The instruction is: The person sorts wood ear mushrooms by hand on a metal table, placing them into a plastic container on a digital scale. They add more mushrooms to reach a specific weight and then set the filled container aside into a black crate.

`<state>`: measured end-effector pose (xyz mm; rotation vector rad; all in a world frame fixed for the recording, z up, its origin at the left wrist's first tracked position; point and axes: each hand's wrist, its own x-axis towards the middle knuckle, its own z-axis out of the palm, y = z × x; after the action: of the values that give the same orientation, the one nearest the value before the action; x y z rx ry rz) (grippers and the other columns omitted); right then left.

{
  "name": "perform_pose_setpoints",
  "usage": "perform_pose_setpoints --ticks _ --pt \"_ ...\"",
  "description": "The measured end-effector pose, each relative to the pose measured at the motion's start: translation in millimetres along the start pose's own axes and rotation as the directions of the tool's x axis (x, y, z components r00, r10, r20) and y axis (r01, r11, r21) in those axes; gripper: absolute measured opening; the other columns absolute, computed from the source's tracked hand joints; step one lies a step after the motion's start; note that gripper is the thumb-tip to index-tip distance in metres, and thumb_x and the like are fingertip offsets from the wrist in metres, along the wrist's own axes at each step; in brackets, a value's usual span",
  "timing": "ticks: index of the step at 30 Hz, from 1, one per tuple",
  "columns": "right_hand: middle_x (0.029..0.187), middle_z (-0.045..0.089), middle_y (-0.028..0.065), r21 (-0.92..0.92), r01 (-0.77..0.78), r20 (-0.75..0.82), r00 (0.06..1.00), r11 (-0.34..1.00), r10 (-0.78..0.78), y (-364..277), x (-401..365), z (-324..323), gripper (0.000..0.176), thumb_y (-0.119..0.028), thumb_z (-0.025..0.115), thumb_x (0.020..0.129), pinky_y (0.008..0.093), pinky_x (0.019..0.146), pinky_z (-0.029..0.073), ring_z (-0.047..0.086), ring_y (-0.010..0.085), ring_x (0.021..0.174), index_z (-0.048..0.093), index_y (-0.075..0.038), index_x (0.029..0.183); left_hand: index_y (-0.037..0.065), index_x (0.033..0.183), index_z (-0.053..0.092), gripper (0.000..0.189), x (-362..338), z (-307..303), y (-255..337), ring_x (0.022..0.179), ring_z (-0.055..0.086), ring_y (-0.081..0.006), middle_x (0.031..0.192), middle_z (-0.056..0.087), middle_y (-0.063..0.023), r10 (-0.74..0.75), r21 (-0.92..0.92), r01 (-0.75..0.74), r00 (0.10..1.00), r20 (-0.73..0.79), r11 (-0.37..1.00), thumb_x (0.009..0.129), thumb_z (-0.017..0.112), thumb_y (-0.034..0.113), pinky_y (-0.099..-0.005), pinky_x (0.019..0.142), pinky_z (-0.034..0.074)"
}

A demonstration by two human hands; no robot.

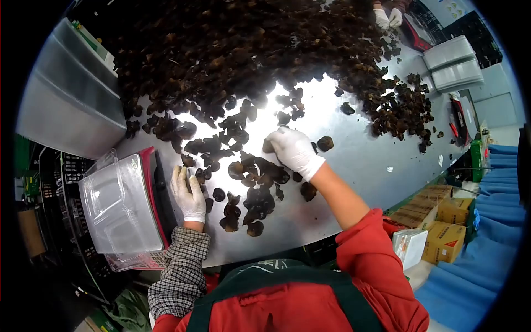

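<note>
My right hand [295, 152], in a white glove, is over the middle of the metal table [343, 160]. Its fingers are pressed together on a dark brown piece [268, 146] that shows at the fingertips. My left hand [188, 195], gloved as well, rests at the left, beside a scale with a clear plastic container [119, 205] on it. Its fingers are apart and small dark pieces lie right beside them. Between the two hands, loose dark pieces [259, 203] lie scattered and in small clusters.
A large heap of dark pieces [221, 50] covers the far side. Stacked clear trays [72, 94] stand at the left. Another person's gloved hands [389, 19] are at the top right, near more trays [453, 63]. Cardboard boxes [443, 242] sit at the lower right.
</note>
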<state>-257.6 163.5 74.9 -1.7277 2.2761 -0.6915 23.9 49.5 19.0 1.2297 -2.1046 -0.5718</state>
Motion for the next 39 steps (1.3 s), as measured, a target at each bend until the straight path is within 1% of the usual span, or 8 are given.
perform_pose_setpoints --ticks 5,11,13,16,17,18,21,39 --pt "0.085 0.066 0.0104 0.390 -0.287 -0.090 0.934 0.875 0.347 18 -54 -56 0.014 -0.014 0.059 0.090 0.0305 0.071 0.049 0.062 0.0224 0.075 0.066 -0.003 0.094 -0.004 0.119 0.055 0.038 -1 1 -2 0.122 0.043 -0.0376 0.132 0.047 -0.0234 -0.014 0.017 0.014 1.000 0.000 1.000 0.093 0.050 0.023 -0.0441 0.105 0.031" --pt "0.065 0.063 0.0064 0.644 -0.739 0.552 0.629 0.200 0.547 64 -239 -162 0.021 -0.018 0.060 0.091 0.0259 0.047 0.045 0.057 0.0137 0.051 0.067 0.000 0.098 -0.003 0.120 0.054 0.038 -1 -1 1 0.122 0.043 -0.0378 0.132 0.047 -0.0233 0.001 0.021 -0.001 1.000 0.001 1.000 0.093 0.049 0.023 -0.0446 0.105 0.031" --pt "0.090 0.069 0.0185 -0.336 -0.849 0.625 0.121 0.407 0.771 80 -288 -161 0.037 -0.025 0.065 0.086 0.0321 0.055 0.054 0.067 0.0185 0.062 0.065 0.004 0.109 -0.003 0.119 0.055 0.038 -1 0 0 0.121 0.043 -0.0380 0.132 0.048 -0.0229 -0.004 0.016 0.004 1.000 0.005 1.000 0.092 0.050 0.023 -0.0446 0.105 0.031" --pt "0.092 0.069 0.0194 -0.241 -0.662 0.099 0.711 0.710 0.697 109 -315 -173 0.037 -0.019 0.069 0.077 0.0336 0.069 0.053 0.066 0.0274 0.074 0.065 0.001 0.108 -0.004 0.116 0.057 0.035 0 0 2 0.121 0.044 -0.0372 0.131 0.049 -0.0227 -0.023 0.037 0.024 1.000 -0.008 0.999 0.092 0.050 0.021 -0.0436 0.105 0.032" --pt "0.092 0.067 0.0181 0.119 -0.937 0.209 0.347 0.328 0.914 77 -257 -185 0.022 -0.012 0.064 0.079 0.0353 0.074 0.052 0.066 0.0321 0.083 0.068 -0.004 0.099 -0.004 0.117 0.057 0.035 0 0 4 0.122 0.044 -0.0370 0.131 0.049 -0.0226 -0.033 0.004 0.033 0.999 -0.009 0.999 0.092 0.050 0.021 -0.0434 0.105 0.032" --pt "0.091 0.067 0.0174 -0.092 -0.701 -0.004 0.711 0.707 0.704 80 -239 -178 0.021 -0.005 0.061 0.079 0.0376 0.072 0.051 0.064 0.0351 0.083 0.067 -0.005 0.099 -0.004 0.117 0.057 0.035 -1 0 4 0.122 0.044 -0.0370 0.131 0.049 -0.0226 -0.032 0.012 0.032 0.999 -0.003 0.999 0.092 0.050 0.020 -0.0434 0.105 0.032" --pt "0.087 0.063 0.0150 -0.248 -0.412 -0.180 0.909 0.877 0.376 90 -166 -140 0.021 -0.001 0.056 0.079 0.0414 0.072 0.050 0.060 0.0372 0.084 0.064 -0.008 0.097 -0.004 0.117 0.056 0.035 -1 0 -1 0.122 0.044 -0.0371 0.131 0.048 -0.0226 -0.013 0.030 0.013 1.000 -0.003 0.999 0.092 0.050 0.020 -0.0434 0.105 0.032" --pt "0.084 0.058 0.0152 0.102 -0.185 -0.260 0.944 0.977 0.205 94 -27 -69 0.003 -0.004 0.059 0.080 0.0396 0.074 0.048 0.057 0.0343 0.078 0.059 -0.001 0.080 -0.004 0.116 0.057 0.036 1 -4 9 0.121 0.044 -0.0355 0.132 0.049 -0.0211 -0.024 0.098 0.022 1.000 0.019 0.995 0.093 0.049 0.022 -0.0424 0.104 0.032"
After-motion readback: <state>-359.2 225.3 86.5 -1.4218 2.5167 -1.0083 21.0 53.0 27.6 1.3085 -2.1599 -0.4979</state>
